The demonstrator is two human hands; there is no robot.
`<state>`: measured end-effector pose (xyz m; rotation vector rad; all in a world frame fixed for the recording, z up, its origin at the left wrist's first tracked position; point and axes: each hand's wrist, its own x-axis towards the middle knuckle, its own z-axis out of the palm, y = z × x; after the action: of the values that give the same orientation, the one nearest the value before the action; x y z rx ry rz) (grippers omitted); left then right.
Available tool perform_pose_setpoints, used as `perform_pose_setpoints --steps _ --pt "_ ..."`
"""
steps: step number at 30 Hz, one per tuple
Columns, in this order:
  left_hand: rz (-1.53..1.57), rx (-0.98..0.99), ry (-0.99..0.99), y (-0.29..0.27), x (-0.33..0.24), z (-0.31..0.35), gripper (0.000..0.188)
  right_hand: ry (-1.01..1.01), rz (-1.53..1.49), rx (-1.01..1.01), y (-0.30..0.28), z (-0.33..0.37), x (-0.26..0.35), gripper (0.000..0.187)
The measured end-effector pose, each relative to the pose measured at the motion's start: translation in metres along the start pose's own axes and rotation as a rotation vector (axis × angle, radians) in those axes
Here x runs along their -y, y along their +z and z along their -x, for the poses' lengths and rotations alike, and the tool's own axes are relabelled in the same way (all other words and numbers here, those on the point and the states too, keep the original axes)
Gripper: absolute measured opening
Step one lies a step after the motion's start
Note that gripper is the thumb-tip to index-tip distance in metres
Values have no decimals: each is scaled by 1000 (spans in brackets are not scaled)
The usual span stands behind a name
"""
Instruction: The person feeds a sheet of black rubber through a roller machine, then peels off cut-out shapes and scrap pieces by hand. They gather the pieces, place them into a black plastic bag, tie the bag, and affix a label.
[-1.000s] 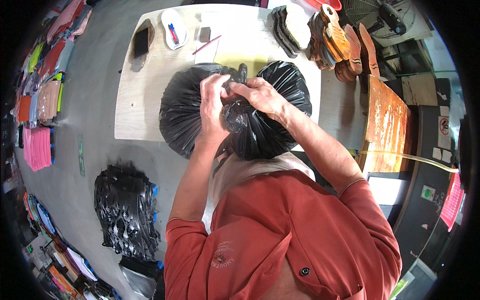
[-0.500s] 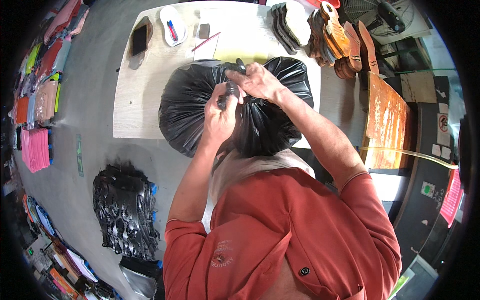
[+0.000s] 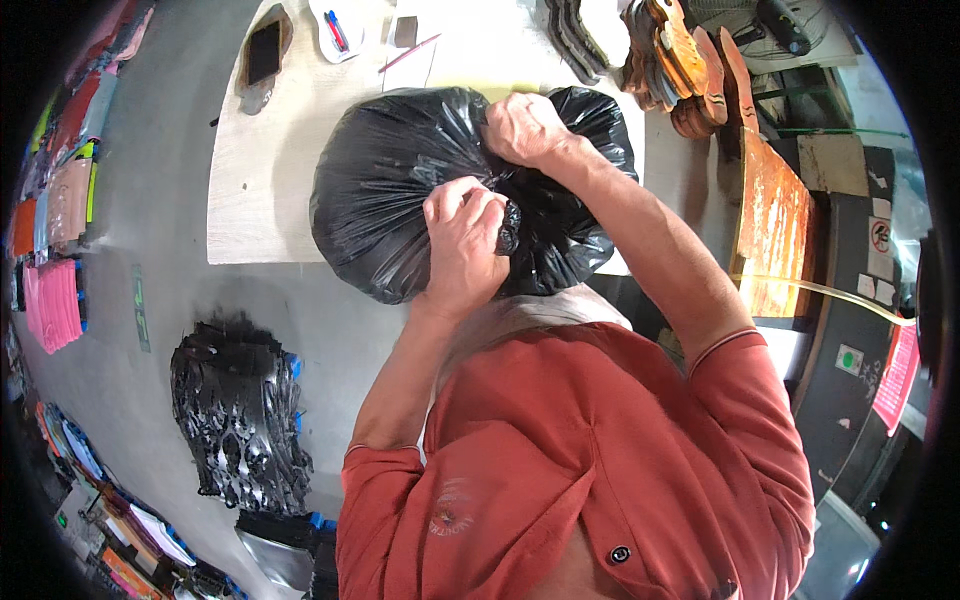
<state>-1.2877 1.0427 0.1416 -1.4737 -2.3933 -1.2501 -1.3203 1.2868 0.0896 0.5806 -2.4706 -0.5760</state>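
Observation:
A bulging black plastic bag [image 3: 385,200] sits at the table's near edge, its shiny film creased toward a gathered middle. A second black bulge [image 3: 590,240] lies to the right; whether it is a separate bag cannot be made out. My left hand [image 3: 465,240] is closed around a twisted end of black plastic, which pokes out beside its fingers. Farther back, my right hand [image 3: 525,130] is closed on the black plastic between the two bulges. Its fingertips are partly hidden, and so is the gathered neck.
On the pale table [image 3: 250,215] lie a phone [image 3: 264,52], a white tray [image 3: 325,35] with pens, and a red pencil [image 3: 410,52]. Stacks of shaped pieces [image 3: 690,70] stand back right, near a fan [image 3: 785,25]. Black cut sheets [image 3: 240,415] hang at left.
My hands were together over the bag's middle, holding twisted ends. Now they are apart, the left nearer me and the right farther back. The left bulge looks larger and rounder.

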Motion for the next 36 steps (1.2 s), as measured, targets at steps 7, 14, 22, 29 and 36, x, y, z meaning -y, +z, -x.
perform_pose_setpoints --steps 7,14,22,29,36 --pt "314 -52 -162 -11 -3 1 7 370 -254 125 -25 -8 8 23" --pt "834 -235 -378 -26 -17 -37 22 1676 -2158 -314 -115 -58 -8 37" --pt "1099 -249 -553 4 -28 -29 15 1775 -2105 -106 -87 -75 -15 40" --pt "1199 -371 -495 42 -32 -5 5 1900 -1816 198 -50 -71 0 38" --pt "517 -450 -289 -7 5 -49 12 1342 -1924 2 -107 -51 -18 33"
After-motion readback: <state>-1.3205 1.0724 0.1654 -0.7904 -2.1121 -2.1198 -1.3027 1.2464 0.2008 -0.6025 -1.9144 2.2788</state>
